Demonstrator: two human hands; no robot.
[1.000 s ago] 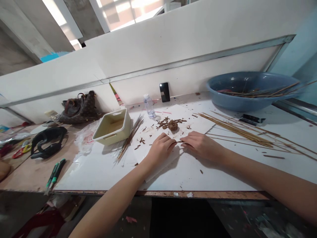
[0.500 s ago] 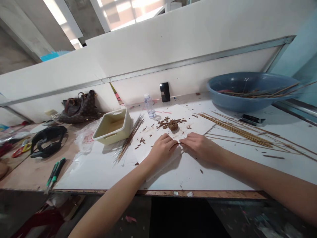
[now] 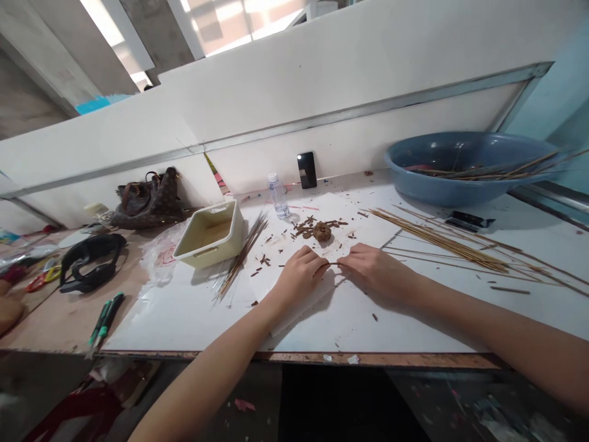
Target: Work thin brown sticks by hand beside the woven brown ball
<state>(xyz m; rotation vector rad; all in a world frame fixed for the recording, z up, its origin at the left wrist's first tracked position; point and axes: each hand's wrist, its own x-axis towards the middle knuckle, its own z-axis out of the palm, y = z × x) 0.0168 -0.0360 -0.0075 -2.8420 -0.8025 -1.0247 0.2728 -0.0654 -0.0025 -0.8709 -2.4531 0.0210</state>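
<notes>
My left hand (image 3: 298,274) and my right hand (image 3: 370,267) lie palm down side by side on a white sheet (image 3: 322,307) on the table. Both press a thin dark stick (image 3: 332,264) against the sheet, and a short piece of it shows between them and to the left of my left hand. The fingers of both hands are curled over it. Just beyond them sits a brown lump (image 3: 321,232) among several dark crumbs.
A cream tray (image 3: 209,236) and a bundle of dark sticks (image 3: 242,253) lie to the left. Bare bamboo sticks (image 3: 442,243) fan out on the right below a blue basin (image 3: 464,164). A small bottle (image 3: 277,196), phone (image 3: 306,170), handbag (image 3: 146,200), black headgear (image 3: 89,261) and green cutters (image 3: 105,318) are also here.
My hands drew together over the stick half a second ago, then moved slightly apart again, exposing a short length of it between them.
</notes>
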